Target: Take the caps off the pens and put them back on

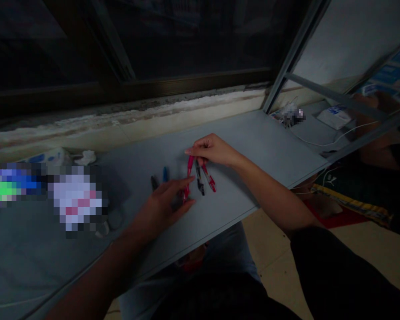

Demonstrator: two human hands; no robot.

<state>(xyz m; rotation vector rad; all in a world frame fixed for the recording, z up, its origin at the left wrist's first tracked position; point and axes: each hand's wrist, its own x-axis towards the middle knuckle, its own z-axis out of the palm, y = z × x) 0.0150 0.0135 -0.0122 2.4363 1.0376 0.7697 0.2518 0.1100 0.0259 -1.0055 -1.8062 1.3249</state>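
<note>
My right hand (213, 150) is closed round the top ends of three pens on the grey table (253, 138): a red pen (188, 173), a black pen (199, 178) and another red pen (209, 178), which fan out towards me. My left hand (165, 202) rests on the table with fingers stretched out, its fingertips touching the lower end of the left red pen. Just left of that hand lie a blue pen (166, 174) and a dark pen (154, 182), loose on the table.
Blurred-out packages (75, 198) lie at the table's left, with crumpled white wrapping (85, 156) behind. A window frame (126, 89) runs along the back. At the right, a white box (335, 118) and a white cable (320, 142) lie beyond a metal bar (330, 95).
</note>
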